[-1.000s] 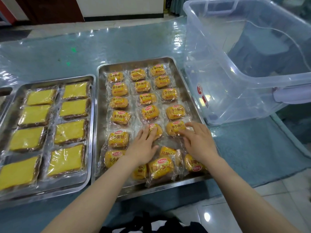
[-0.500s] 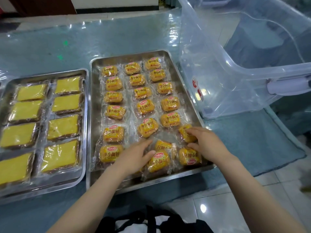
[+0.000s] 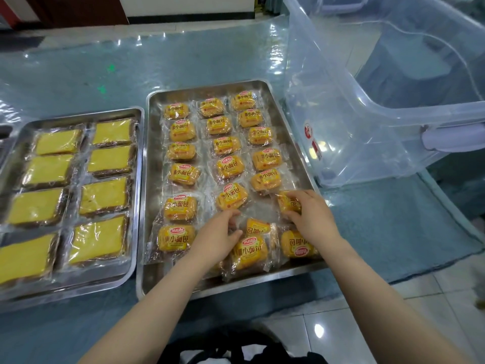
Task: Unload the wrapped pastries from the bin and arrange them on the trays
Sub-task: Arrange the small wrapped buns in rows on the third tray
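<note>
A second before, both hands lay flat on buns in the sixth row; since then the right hand [image 3: 313, 219] had closed its fingers round a wrapped bun [image 3: 287, 202] at the right edge of the middle tray [image 3: 154, 185], and the left hand [image 3: 216, 236] had drawn back toward the near rows, fingers loosely bent over crinkled wrapper, though whether it actually pinched anything could not be told.

The bench [image 3: 183, 59], under a glossy clear cover, carried a big clear plastic bin [image 3: 341, 143] at the right, with nothing visible inside it. Beside it the middle tray held small wrapped yellow buns [image 3: 229, 168] in three columns, tidy at the far end and jumbled near the front, where two lay turned upside down; about twenty-two showed, with some partly hidden under the hands. The left tray [image 3: 136, 195], just beside it, held eight flat yellow cake slices [image 3: 105, 197] in clear wrap, two columns of four. A further tray's corner [image 3: 5, 132] showed at the far left edge
</note>
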Action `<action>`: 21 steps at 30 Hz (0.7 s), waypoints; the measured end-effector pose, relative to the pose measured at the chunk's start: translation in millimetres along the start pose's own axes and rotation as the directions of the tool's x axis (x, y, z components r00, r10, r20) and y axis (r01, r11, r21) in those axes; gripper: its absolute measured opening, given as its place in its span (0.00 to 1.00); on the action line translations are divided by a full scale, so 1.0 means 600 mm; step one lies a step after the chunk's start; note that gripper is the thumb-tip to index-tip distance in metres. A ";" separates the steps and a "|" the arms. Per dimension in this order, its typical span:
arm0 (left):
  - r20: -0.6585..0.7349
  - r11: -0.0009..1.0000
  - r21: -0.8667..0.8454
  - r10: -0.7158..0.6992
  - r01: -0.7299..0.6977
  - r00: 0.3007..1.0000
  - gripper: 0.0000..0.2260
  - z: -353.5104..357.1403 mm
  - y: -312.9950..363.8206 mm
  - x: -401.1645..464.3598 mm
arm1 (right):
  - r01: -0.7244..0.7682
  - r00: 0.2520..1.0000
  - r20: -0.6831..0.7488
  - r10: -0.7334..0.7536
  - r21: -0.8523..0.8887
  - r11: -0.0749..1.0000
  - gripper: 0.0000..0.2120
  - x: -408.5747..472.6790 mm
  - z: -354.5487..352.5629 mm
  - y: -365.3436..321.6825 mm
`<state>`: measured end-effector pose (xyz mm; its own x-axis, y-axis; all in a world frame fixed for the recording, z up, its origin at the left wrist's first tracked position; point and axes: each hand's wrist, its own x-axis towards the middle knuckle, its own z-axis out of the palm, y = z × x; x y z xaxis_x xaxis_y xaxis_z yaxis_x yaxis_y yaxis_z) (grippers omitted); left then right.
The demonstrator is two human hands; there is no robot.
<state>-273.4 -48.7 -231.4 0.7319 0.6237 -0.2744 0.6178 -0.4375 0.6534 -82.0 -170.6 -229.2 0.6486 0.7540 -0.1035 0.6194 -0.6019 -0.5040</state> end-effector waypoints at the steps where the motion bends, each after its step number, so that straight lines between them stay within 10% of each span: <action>1: -0.018 0.999 -0.038 -0.026 0.026 0.999 0.19 -0.001 0.001 0.004 | -0.008 1.000 -0.003 0.008 0.034 0.999 0.21 -0.004 -0.002 0.000; 16: -0.065 0.998 -0.066 -0.004 0.000 0.998 0.12 -0.010 0.009 0.022 | 0.028 0.986 -0.167 0.017 0.265 0.964 0.14 -0.023 -0.076 -0.024; 21: -0.075 0.997 -0.074 0.008 -0.014 0.997 0.12 -0.013 0.004 0.025 | 0.172 0.984 0.011 -0.177 0.185 0.967 0.19 -0.013 -0.056 -0.022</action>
<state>-263.0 -35.2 -228.6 0.7133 0.6670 -0.2153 0.5847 -0.3968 0.7076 -80.2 -177.3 -192.8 0.5234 0.8518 -0.0222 0.6290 -0.4039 -0.6643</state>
